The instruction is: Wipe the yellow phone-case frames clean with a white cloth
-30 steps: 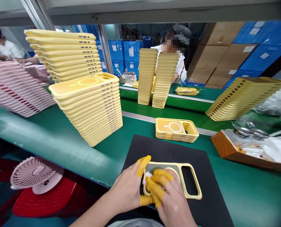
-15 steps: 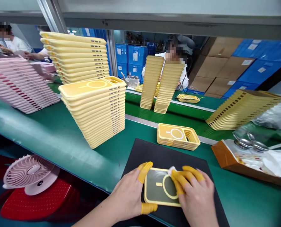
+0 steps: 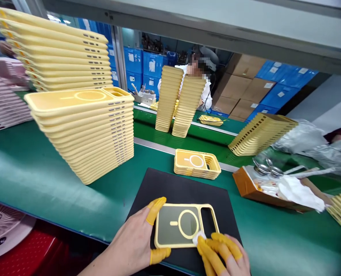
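Observation:
A phone case point(image 3: 174, 224) with a yellow frame, a smoky clear back and a yellow ring lies on a black mat point(image 3: 170, 182). My left hand point(image 3: 140, 234) grips its left end, thumb on the near edge and fingers on the far edge. Yellow finger cots cover several fingertips on both hands. In my right hand point(image 3: 223, 255) a small white wipe point(image 3: 199, 237) is pinched and pressed on the case's near edge, below the ring. Just past the mat sits a short stack of yellow cases point(image 3: 196, 164).
Tall stacks of yellow cases point(image 3: 87, 134) stand at the left, pink cases point(image 3: 4, 99) beyond them. At the right is a cardboard tray point(image 3: 245, 188) with white wipes and metal-topped bottles. A co-worker point(image 3: 206, 92) sits across the bench. A pink fan point(image 3: 6, 234) stands on a red stool, lower left.
My right hand has moved the wipe from the case's far edge down to its near edge, uncovering the camera opening. My left hand keeps its grip. The view has turned right.

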Demonstrator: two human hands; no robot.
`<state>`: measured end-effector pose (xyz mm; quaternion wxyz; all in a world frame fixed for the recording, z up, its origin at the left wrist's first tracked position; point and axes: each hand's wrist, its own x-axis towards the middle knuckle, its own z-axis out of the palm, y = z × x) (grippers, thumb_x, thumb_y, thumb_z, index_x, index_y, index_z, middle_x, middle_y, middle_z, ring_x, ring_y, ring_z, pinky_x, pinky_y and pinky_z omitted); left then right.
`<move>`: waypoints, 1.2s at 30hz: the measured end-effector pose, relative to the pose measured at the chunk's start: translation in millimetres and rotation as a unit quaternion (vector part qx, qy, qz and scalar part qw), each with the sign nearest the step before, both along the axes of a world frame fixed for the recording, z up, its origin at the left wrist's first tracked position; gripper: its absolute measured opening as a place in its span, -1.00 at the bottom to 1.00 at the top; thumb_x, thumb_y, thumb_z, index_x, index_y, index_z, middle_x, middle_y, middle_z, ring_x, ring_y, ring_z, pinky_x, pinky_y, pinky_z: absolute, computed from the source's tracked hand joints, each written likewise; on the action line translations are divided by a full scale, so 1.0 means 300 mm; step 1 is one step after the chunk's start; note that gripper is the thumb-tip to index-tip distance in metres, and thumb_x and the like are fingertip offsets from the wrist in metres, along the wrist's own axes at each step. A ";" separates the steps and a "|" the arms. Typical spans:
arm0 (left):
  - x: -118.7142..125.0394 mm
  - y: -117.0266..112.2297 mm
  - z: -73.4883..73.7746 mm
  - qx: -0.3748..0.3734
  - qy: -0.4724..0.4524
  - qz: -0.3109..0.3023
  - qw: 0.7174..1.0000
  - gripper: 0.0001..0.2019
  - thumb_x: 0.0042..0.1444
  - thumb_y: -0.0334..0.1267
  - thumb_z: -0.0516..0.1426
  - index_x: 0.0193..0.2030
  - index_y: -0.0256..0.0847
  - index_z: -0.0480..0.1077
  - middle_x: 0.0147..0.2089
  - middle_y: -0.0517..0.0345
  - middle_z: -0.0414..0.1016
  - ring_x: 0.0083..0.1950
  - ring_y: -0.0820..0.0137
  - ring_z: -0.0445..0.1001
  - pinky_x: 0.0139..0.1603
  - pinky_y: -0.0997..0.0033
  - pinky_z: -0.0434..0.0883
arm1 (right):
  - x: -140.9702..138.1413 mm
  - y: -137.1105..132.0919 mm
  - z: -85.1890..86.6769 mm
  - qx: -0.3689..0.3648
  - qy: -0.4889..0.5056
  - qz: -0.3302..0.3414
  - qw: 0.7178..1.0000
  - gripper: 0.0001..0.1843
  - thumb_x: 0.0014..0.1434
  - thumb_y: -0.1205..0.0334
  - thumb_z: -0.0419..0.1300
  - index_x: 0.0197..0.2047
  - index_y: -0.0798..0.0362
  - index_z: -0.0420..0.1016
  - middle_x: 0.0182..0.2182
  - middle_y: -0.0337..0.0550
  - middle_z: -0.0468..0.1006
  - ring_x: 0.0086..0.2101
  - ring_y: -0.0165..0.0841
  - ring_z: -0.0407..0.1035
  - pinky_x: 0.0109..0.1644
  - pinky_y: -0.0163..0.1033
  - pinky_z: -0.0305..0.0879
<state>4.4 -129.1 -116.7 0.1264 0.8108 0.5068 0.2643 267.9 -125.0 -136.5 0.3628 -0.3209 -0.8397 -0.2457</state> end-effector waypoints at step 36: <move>0.128 0.055 0.070 0.005 0.168 -0.056 0.984 -0.12 -0.13 -0.07 0.26 0.29 -0.32 -0.01 0.15 -0.27 0.30 0.22 -0.01 0.24 0.17 0.02 0.30 | 0.114 0.029 -0.045 -0.243 0.425 -0.193 0.851 -0.44 0.16 0.09 0.12 0.22 -0.03 0.19 0.10 -0.02 0.33 0.02 -0.10 0.27 0.04 0.02 0.21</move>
